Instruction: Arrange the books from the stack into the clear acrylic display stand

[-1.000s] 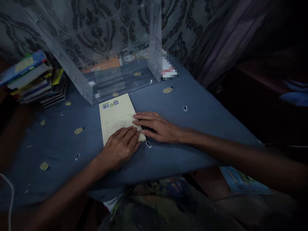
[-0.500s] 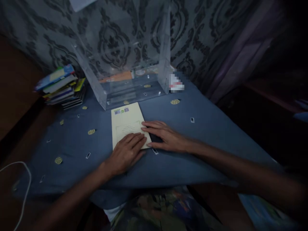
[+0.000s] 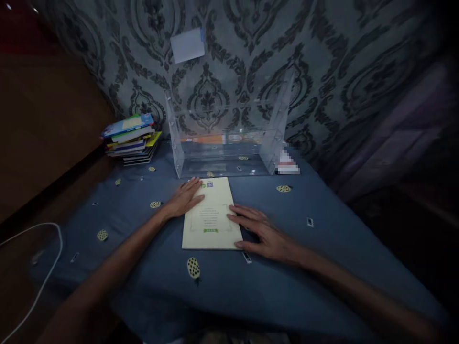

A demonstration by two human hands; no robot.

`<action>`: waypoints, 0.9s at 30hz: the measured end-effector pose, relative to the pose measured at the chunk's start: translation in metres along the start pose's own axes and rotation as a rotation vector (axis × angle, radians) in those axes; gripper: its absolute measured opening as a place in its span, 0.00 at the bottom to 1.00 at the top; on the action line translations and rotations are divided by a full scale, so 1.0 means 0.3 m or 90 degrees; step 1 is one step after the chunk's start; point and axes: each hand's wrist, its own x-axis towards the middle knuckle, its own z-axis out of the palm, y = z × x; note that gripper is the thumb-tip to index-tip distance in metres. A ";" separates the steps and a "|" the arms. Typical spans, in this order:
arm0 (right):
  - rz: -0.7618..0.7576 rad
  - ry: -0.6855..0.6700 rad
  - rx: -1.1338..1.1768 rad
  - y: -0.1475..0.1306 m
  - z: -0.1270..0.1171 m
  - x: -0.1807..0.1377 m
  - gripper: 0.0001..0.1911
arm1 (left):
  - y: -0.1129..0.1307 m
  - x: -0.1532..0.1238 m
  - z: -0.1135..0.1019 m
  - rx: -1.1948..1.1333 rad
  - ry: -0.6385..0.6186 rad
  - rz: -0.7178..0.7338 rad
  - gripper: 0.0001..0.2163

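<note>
Left hand [image 3: 184, 197] & right hand [image 3: 264, 235] flat, open on booklet [image 3: 211, 217]; no grip, cd skid across desk [image 3: 322, 253] cloth.

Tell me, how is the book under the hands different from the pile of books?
The pale book lies alone, plain cream; the pile of books is stacked and many-coloured. The left hand and right hand rest on the pale book; no hand touches the pile of books. Both sit on the blue cloth.
</note>
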 end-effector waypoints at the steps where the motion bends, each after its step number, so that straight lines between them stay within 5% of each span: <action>1: 0.005 -0.008 -0.011 -0.006 -0.009 0.015 0.37 | -0.009 0.012 0.004 -0.001 0.006 -0.004 0.30; 14: 0.062 0.055 -0.172 -0.055 0.030 0.405 0.26 | -0.097 0.037 0.090 0.026 0.139 0.057 0.30; 27: 0.163 0.097 -0.141 -0.035 0.003 0.226 0.33 | -0.106 0.039 0.113 0.041 0.170 0.056 0.29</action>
